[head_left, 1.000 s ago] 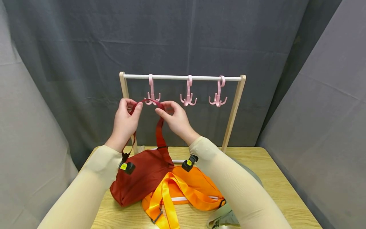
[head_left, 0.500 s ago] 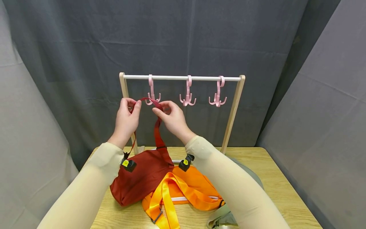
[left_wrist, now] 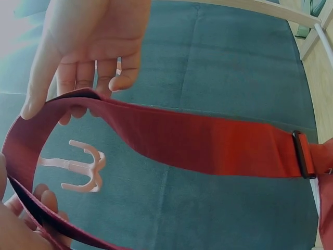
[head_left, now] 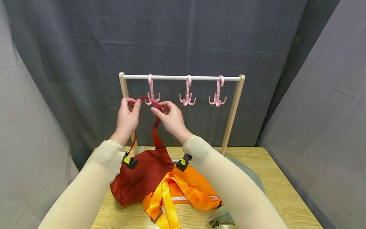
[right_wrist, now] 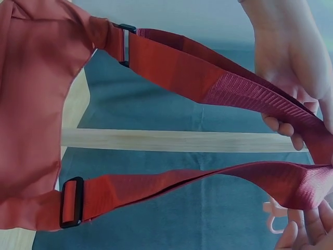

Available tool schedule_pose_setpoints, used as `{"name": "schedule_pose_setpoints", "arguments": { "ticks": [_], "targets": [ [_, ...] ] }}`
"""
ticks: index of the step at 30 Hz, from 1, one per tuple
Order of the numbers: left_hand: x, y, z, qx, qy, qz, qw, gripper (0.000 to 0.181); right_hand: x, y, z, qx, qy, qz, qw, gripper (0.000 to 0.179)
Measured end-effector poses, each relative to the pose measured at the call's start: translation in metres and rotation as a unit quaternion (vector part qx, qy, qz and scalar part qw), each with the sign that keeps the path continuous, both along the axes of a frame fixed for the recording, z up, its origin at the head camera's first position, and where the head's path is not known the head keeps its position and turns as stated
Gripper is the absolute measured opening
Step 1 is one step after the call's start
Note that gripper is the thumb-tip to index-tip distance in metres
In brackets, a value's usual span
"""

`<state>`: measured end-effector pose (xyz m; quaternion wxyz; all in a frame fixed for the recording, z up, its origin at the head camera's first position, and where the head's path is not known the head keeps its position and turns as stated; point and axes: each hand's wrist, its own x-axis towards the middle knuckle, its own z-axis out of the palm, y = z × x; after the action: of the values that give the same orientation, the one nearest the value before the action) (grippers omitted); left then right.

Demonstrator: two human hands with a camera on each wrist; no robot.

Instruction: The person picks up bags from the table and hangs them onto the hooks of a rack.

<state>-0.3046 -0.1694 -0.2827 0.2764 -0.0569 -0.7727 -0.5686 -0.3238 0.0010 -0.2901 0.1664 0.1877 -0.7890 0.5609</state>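
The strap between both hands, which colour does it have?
Red; the left wrist view shows the strap best.

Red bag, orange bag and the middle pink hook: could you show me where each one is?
Red bag [head_left: 144, 175]: head view, on the middle of its body.
Orange bag [head_left: 198, 179]: head view, on its body above the strap.
Middle pink hook [head_left: 187, 91]: head view, on its stem.

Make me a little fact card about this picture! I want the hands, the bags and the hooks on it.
Left grip: bare hand, pinching the red strap
Right grip: bare hand, pinching the same strap
Strap's owner: red bag, below the hands
Beside it: orange bag
Partly hidden: grey-green item, behind the right sleeve
Hooks: three, all pink; left hook, middle hook, right hook
Hooks hang on: white bar
Underneath: wood-coloured table
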Motion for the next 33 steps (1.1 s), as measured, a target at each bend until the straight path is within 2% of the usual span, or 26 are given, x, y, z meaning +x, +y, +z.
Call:
{"name": "schedule_pose_setpoints", "arguments": {
  "ticks": [6, 16, 26, 29, 33],
  "targets": [
    [-0.005, 0.003, -0.001, 0.019, 0.008, -0.002, 0.9998, 0.031, -0.002, -0.003, -0.003, -0.012, -0.001, -0.005, 0.9999, 0.038],
    [-0.01, 0.003, 0.0, 0.038, -0.01, 0.003, 0.9992, 0.034, -0.004, -0.008, -0.007, -0.02, -0.021, 0.0, 0.9996, 0.04],
    [-0.016, 0.003, -0.003, 0.058, -0.027, 0.003, 0.998, 0.033, -0.006, -0.009, -0.008, -0.024, -0.021, -0.007, 0.9995, 0.04],
    [-0.017, 0.002, -0.004, 0.06, -0.023, 0.001, 0.9979, 0.033, -0.006, -0.01, -0.008, -0.026, -0.022, -0.009, 0.9994, 0.04],
    [-0.018, 0.001, -0.004, 0.069, -0.002, -0.004, 0.9976, 0.026, -0.006, -0.011, -0.007, -0.029, -0.024, -0.013, 0.9992, 0.04]
  ]
}}
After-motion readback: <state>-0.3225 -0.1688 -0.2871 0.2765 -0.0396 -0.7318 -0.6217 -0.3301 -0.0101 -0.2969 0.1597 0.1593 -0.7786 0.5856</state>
